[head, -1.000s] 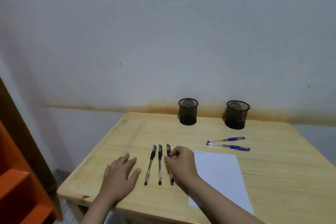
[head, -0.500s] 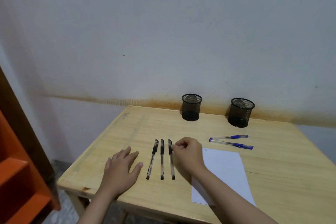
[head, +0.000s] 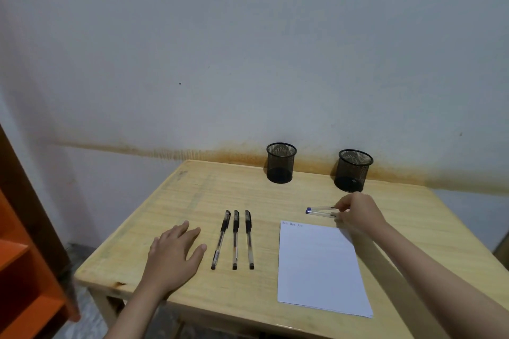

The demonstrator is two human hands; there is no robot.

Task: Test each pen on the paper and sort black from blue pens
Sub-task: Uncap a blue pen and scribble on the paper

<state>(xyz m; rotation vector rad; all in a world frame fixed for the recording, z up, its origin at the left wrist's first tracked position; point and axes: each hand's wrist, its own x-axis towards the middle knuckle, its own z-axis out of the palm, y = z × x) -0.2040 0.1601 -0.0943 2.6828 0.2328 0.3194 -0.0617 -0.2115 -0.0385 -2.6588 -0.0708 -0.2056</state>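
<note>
My right hand [head: 358, 212] pinches the blue pens [head: 321, 211] at two o'clock, mesh cups [head: 281, 162] beyond; left hand [head: 173, 253] spread flat on the desk [head: 170, 201].

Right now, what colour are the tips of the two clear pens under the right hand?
Blue, on the two clear pens at the right hand; head view.

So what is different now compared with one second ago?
The right hand left the rightmost of the three black pens and moved right to the two blue pens, its fingers now on them. The left hand, paper and both mesh cups stayed put.
</note>
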